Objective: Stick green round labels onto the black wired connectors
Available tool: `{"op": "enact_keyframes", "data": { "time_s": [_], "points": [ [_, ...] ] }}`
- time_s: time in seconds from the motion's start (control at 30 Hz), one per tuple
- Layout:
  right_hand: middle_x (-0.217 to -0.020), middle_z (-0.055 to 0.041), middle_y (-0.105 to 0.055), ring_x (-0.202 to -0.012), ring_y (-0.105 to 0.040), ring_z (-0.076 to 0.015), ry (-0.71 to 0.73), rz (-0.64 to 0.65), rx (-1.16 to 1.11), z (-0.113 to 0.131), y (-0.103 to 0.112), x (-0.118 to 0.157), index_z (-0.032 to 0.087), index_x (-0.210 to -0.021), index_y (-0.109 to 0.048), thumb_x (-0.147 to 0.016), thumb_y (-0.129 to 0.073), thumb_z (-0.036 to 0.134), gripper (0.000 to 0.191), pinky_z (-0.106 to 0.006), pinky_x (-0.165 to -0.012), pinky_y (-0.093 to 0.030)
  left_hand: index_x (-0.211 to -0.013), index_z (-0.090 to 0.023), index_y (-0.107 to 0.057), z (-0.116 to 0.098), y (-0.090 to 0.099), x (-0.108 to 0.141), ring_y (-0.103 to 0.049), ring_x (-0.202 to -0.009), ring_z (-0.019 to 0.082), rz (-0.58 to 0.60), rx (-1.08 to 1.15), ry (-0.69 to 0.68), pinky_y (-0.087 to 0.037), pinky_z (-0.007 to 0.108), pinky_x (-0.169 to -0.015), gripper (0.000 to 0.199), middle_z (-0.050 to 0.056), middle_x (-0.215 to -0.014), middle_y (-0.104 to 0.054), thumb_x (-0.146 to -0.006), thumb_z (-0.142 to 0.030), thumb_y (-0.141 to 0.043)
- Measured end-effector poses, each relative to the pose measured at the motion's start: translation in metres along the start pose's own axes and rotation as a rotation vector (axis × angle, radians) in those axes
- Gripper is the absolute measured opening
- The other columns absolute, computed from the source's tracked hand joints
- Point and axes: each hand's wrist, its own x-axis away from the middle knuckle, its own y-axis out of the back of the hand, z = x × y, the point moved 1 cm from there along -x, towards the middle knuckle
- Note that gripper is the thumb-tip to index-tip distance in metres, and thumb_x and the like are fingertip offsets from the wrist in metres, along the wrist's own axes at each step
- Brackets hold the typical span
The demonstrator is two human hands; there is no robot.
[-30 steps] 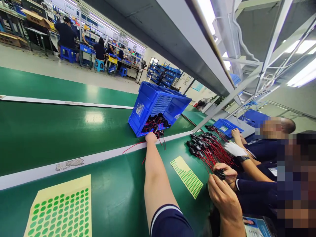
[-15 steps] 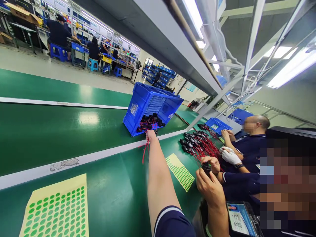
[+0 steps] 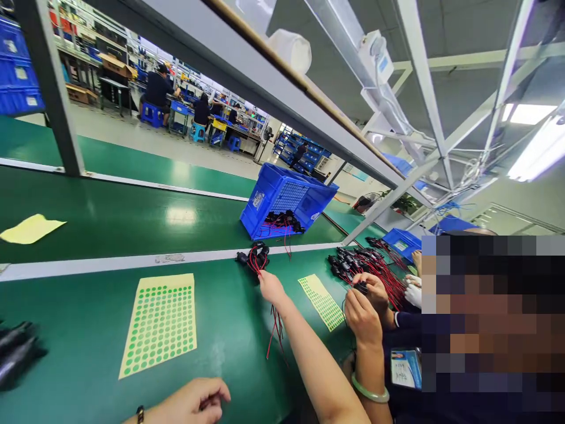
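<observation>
My right hand (image 3: 271, 288) is closed around the red and black wires of a bunch of black wired parts (image 3: 256, 257). The black bodies stick out beyond my fingers, and the loose wire ends hang below the hand. My left hand (image 3: 200, 401) is low in the view, fingers loosely bent and apart, with nothing seen in it. Between my hands and farther left lies a sheet of round green stickers (image 3: 161, 321). Past my right hand, a blue crate (image 3: 260, 203) lies tipped on its side with more black wired parts (image 3: 285, 221) inside.
Right of my arm are a second sticker sheet (image 3: 322, 301) and a large pile of wired parts (image 3: 366, 268). A co-worker's hands (image 3: 364, 312) hold a black part close by. Blurred black parts (image 3: 20, 353) lie at the left edge. A slanting post (image 3: 384, 203) stands beyond.
My right hand has drawn back from the crate's opening, bringing the bunch of wired parts out over the green bench. My left hand has come into view, and the view has shifted left.
</observation>
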Motion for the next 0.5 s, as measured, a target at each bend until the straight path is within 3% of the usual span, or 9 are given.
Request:
{"op": "enact_keyframes", "data": {
  "time_s": [0.1, 0.17, 0.23, 0.3, 0.4, 0.5],
  "points": [
    [-0.105, -0.0082, -0.056, -0.09, -0.056, -0.0178, 0.034, 0.013, -0.001, 0.034, -0.04, -0.003, 0.016, -0.11, -0.05, -0.088, -0.038, 0.025, 0.026, -0.035, -0.077, -0.045, -0.096, -0.022, -0.054, -0.013, -0.001, 0.012, -0.054, -0.073, 0.014, -0.094, -0.245, -0.173, -0.046, 0.028, -0.071, 0.021, 0.001, -0.087, -0.059, -0.083, -0.028, -0.039],
    [-0.103, -0.0105, -0.057, -0.091, -0.057, -0.0193, 0.047, 0.0, 0.011, 0.038, -0.057, 0.015, 0.016, -0.115, -0.047, -0.089, -0.029, 0.018, 0.032, -0.032, -0.077, -0.044, -0.098, -0.024, -0.054, -0.023, 0.0, 0.026, -0.052, -0.087, 0.017, -0.172, -0.452, -0.306, -0.042, 0.031, -0.082, 0.021, 0.003, -0.094, -0.058, -0.082, -0.026, -0.039],
    [-0.107, -0.0129, -0.054, -0.09, -0.057, -0.0209, 0.063, -0.017, 0.032, 0.038, -0.069, 0.039, 0.015, -0.122, -0.041, -0.087, -0.027, 0.013, 0.038, -0.031, -0.075, -0.043, -0.104, -0.025, -0.052, -0.029, 0.003, 0.04, -0.048, -0.099, 0.02, -0.232, -0.613, -0.352, -0.037, 0.035, -0.09, 0.026, 0.005, -0.105, -0.056, -0.081, -0.026, -0.041],
    [-0.113, -0.0144, -0.05, -0.092, -0.056, -0.0218, 0.088, -0.033, 0.057, 0.038, -0.076, 0.059, 0.015, -0.126, -0.037, -0.084, -0.027, 0.009, 0.044, -0.03, -0.076, -0.041, -0.114, -0.026, -0.048, -0.026, 0.008, 0.051, -0.04, -0.113, 0.024, -0.297, -0.746, -0.306, -0.029, 0.041, -0.099, 0.036, 0.006, -0.12, -0.049, -0.079, -0.028, -0.045],
    [-0.118, -0.0153, -0.046, -0.101, -0.049, -0.0237, 0.13, -0.059, 0.097, 0.043, -0.083, 0.08, 0.016, -0.128, -0.035, -0.081, -0.029, 0.006, 0.048, -0.032, -0.082, -0.038, -0.128, -0.024, -0.035, -0.007, 0.021, 0.065, -0.022, -0.126, 0.032, -0.417, -0.905, -0.096, -0.014, 0.051, -0.103, 0.058, 0.008, -0.137, -0.033, -0.075, -0.038, -0.051],
    [-0.122, -0.0146, -0.043, -0.105, -0.044, -0.0254, 0.164, -0.081, 0.126, 0.044, -0.084, 0.093, 0.02, -0.128, -0.035, -0.083, -0.03, 0.009, 0.047, -0.036, -0.083, -0.036, -0.132, -0.021, -0.03, 0.019, 0.032, 0.079, -0.016, -0.128, 0.035, -0.512, -0.981, 0.093, -0.011, 0.053, -0.102, 0.069, 0.011, -0.141, -0.024, -0.074, -0.054, -0.046]
  ]
}}
